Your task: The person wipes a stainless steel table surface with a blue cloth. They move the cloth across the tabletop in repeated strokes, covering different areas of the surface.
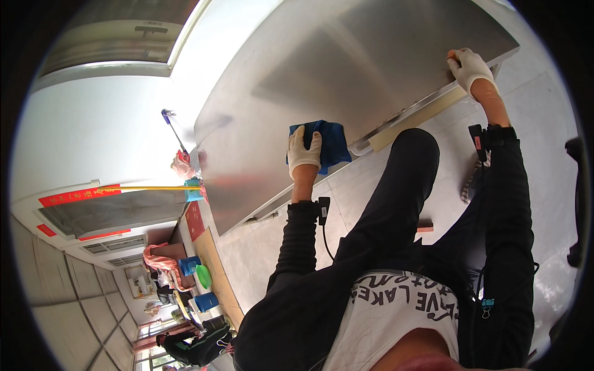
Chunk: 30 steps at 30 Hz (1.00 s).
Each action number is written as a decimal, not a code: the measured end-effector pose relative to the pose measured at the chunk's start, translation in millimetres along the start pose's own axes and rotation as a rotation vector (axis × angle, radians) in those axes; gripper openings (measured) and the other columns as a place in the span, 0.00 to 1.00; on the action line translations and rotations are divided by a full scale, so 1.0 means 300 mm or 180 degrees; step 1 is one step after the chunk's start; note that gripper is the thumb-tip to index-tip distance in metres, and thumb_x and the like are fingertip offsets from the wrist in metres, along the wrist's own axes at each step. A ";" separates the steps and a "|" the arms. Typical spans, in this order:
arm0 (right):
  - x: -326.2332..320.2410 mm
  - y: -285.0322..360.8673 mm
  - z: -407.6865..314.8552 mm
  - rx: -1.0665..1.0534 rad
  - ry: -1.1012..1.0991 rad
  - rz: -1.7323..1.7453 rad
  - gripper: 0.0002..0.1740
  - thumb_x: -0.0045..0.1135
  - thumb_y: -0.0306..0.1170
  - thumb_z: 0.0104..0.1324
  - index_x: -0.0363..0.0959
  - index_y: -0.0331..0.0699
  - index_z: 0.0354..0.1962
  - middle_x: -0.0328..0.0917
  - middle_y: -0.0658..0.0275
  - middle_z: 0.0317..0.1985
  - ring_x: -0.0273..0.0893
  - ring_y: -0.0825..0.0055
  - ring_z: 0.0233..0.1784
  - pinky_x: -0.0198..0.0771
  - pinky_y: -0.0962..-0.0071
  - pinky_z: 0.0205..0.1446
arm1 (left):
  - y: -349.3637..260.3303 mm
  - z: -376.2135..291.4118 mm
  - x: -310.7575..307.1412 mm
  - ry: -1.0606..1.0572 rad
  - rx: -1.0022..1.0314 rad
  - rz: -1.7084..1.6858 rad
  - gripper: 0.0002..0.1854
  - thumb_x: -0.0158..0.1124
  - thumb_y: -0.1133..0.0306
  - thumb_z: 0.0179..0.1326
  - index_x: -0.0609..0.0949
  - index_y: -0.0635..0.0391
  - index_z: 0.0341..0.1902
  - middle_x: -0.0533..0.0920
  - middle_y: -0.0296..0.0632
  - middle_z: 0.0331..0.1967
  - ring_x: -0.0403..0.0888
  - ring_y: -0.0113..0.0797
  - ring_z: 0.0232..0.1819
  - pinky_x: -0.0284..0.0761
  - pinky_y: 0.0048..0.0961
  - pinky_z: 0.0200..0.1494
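Note:
My left hand (305,150), in a white knit glove, presses on a crumpled dark blue cloth (335,143). The cloth lies flat on the metal tabletop (325,88), close to its near edge, and part of it shows past my thumb. My right hand (471,72), gloved the same way, rests with curled fingers at the right end of the table, by the near edge. Something orange-pink shows at its fingertips; whether that is bare skin or a held object I cannot tell. The underside of this hand is hidden.
Below the tabletop run a pale rail (417,121) and a white rounded item (364,147). A yellow pole (153,188) and a teal dustpan-like item (192,190) stand beyond the left end. Farther off are blue buckets (206,302), a green basin (203,277) and another person (199,345).

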State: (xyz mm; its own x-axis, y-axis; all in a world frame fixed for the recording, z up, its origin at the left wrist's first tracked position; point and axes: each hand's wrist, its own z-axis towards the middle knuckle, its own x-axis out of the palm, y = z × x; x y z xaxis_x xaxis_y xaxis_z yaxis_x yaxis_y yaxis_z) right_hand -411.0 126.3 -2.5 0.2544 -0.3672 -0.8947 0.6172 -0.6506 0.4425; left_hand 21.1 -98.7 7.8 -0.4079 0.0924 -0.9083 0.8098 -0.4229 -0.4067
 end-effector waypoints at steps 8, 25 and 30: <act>0.006 -0.007 0.004 -0.0103 -0.0052 -0.0125 0.19 0.49 0.44 0.76 0.79 0.44 0.54 0.79 0.56 0.57 0.79 0.50 0.57 0.75 0.58 0.63 | -0.110 -0.111 -0.001 0.0850 0.0818 0.1757 0.64 0.78 0.37 0.45 0.57 0.53 0.80 0.55 0.57 0.81 0.46 0.62 0.82 0.43 0.55 0.81; 0.015 -0.014 0.004 -0.0151 -0.0160 -0.0005 0.17 0.51 0.39 0.75 0.79 0.40 0.53 0.80 0.53 0.55 0.78 0.50 0.56 0.73 0.59 0.61 | 0.091 0.019 -0.215 0.1498 -0.0569 -0.5665 0.43 0.61 0.39 0.69 0.64 0.53 0.78 0.68 0.46 0.76 0.65 0.49 0.76 0.59 0.54 0.79; 0.022 -0.025 0.011 -0.0122 -0.0117 0.0021 0.18 0.52 0.43 0.74 0.80 0.43 0.53 0.80 0.54 0.54 0.80 0.49 0.56 0.75 0.57 0.61 | 0.139 0.041 -0.154 0.0796 -0.1148 -0.5307 0.39 0.50 0.36 0.74 0.61 0.43 0.80 0.63 0.44 0.79 0.62 0.47 0.78 0.56 0.51 0.77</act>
State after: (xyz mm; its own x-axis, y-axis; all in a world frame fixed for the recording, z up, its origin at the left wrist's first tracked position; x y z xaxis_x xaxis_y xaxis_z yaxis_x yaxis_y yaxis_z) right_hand -416.3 126.5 -11.6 0.2313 -0.3961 -0.8886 0.6438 -0.6225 0.4450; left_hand 68.6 -131.6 34.1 -0.7985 0.3284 0.5046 -0.3242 0.4716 -0.8200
